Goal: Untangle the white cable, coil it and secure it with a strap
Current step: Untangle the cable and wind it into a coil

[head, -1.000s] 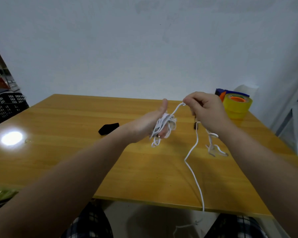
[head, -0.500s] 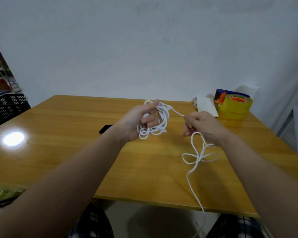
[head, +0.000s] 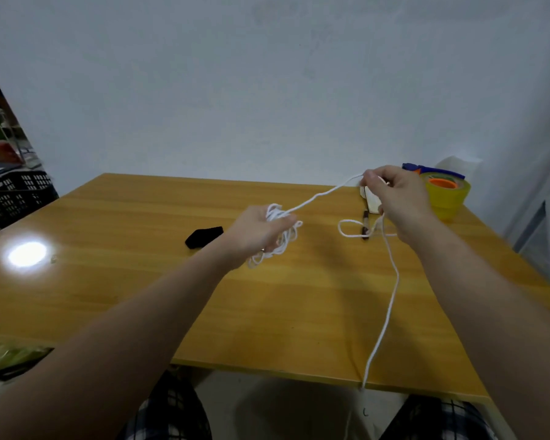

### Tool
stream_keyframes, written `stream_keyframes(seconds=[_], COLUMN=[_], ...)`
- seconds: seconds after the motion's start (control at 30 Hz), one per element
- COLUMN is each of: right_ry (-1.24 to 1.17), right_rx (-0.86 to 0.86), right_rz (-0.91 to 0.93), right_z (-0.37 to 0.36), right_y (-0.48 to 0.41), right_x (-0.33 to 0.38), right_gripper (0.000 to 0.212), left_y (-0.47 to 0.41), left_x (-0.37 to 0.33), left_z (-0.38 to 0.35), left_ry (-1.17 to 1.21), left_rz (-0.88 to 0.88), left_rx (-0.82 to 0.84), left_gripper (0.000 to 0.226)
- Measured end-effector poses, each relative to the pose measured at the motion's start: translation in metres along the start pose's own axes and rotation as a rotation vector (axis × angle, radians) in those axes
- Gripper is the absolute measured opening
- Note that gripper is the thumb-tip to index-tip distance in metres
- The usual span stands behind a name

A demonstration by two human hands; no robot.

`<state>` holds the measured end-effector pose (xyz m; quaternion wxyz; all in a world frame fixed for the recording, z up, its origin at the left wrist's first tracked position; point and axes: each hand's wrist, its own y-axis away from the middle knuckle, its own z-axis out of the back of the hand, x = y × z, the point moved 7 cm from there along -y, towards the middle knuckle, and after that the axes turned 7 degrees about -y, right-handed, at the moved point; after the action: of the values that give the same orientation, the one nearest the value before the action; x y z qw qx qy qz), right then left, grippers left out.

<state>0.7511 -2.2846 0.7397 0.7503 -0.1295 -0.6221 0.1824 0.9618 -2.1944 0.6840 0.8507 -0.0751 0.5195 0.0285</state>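
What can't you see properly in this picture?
Head view, the only one:
- Cable end: it drops past the table edge and fades out below.
- Left hand fingers: its back faces the camera, so how they hold the cable bundle is hidden.
- White thing on the table: mostly behind the right hand.
- Crate: cut off by the left edge.

The left forearm [head: 134, 344] and right forearm [head: 489, 312] both reach forward, bare. The left hand [head: 261, 234] shows its back, fingers curled round a bunch of loops of the white cable [head: 318, 195]. Up and to the right of that grip, the right hand [head: 397, 200] is held higher and farther out, fingers curled, pinching a strand at its fingertips.
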Motion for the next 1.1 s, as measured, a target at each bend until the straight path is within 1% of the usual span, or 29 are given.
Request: stream_keyframes(seconds=[0.1, 0.17, 0.23, 0.3, 0.33, 0.4, 0.47, 0.53, 0.57, 0.63, 0.7, 0.77, 0.8, 0.83, 0.87, 0.9, 0.93, 0.97, 1.03, 1.1], right_ry=[0.004, -0.031, -0.006, 0.058, 0.089, 0.128, 0.134, 0.118, 0.102, 0.057, 0.008, -0.048, -0.046, -0.013, 0.054, 0.145, 0.256, 0.358, 0.459, 0.477], right_rx=[-0.057, -0.01, 0.106, 0.285, 0.38, 0.536, 0.631, 0.674, 0.677, 0.658, 0.63, 0.601, 0.602, 0.631, 0.694, 0.772, 0.842, 0.889, 0.91, 0.876], right_rz=[-0.013, -0.09, -0.169, -0.219, -0.244, -0.292, -0.321, -0.298, -0.277, -0.234, -0.199, -0.218, -0.242, -0.257, -0.256, -0.237, -0.198, -0.143, -0.044, 0.018], right_z=[0.004, -0.001, -0.007, -0.017, -0.023, -0.036, -0.049, -0.061, -0.065, -0.073, -0.08, -0.085, -0.088, -0.092, -0.097, -0.102, -0.107, -0.111, -0.111, -0.103], right_y=[-0.004, -0.004, -0.003, 0.004, 0.009, 0.023, 0.039, 0.054, 0.06, 0.068, 0.074, 0.078, 0.079, 0.081, 0.084, 0.088, 0.09, 0.091, 0.086, 0.077], right_x=[-0.01, -0.019, -0.031, -0.041, -0.046, -0.055, -0.061, -0.063, -0.064, -0.064, -0.06, -0.056, -0.055, -0.054, -0.052, -0.048, -0.044, -0.039, -0.029, -0.021], right_gripper=[0.027, 0.032, 0.041, 0.048, 0.051, 0.057, 0.058, 0.051, 0.046, 0.033, 0.021, 0.013, 0.014, 0.022, 0.029, 0.034, 0.038, 0.041, 0.044, 0.049], left_y=[0.007, 0.012, 0.016, 0.018, 0.019, 0.018, 0.014, 0.004, -0.002, -0.015, -0.026, -0.034, -0.036, -0.038, -0.039, -0.04, -0.038, -0.038, -0.038, -0.037], left_x=[-0.02, -0.03, -0.034, -0.034, -0.035, -0.043, -0.054, -0.062, -0.063, -0.058, -0.052, -0.045, -0.04, -0.034, -0.028, -0.023, -0.019, -0.016, -0.01, -0.012], left_z=[-0.015, -0.02, -0.02, -0.02, -0.021, -0.025, -0.026, -0.022, -0.017, -0.003, 0.007, 0.013, 0.015, 0.016, 0.016, 0.016, 0.015, 0.012, 0.004, -0.004], left_ry=[0.045, 0.082, 0.124, 0.221, 0.298, 0.458, 0.614, 0.81, 0.9, 0.969, 0.926, 0.886, 0.86, 0.854, 0.795, 0.698, 0.546, 0.386, 0.047, -0.216], left_rz=[-0.09, -0.138, -0.174, -0.194, -0.197, -0.199, -0.187, -0.134, -0.097, -0.052, -0.046, -0.041, -0.024, -0.009, 0.005, 0.014, 0.026, 0.038, 0.063, -0.032], left_rx=[0.086, 0.112, 0.118, 0.135, 0.161, 0.222, 0.242, 0.205, 0.154, -0.003, -0.14, -0.253, -0.311, -0.35, -0.388, -0.414, -0.427, -0.406, -0.334, -0.256], left_gripper=[0.025, 0.023, 0.03, 0.045, 0.048, 0.048, 0.039, 0.028, 0.025, 0.025, 0.025, 0.026, 0.027, 0.027, 0.027, 0.025, 0.018, 0.011, 0.024, 0.025])
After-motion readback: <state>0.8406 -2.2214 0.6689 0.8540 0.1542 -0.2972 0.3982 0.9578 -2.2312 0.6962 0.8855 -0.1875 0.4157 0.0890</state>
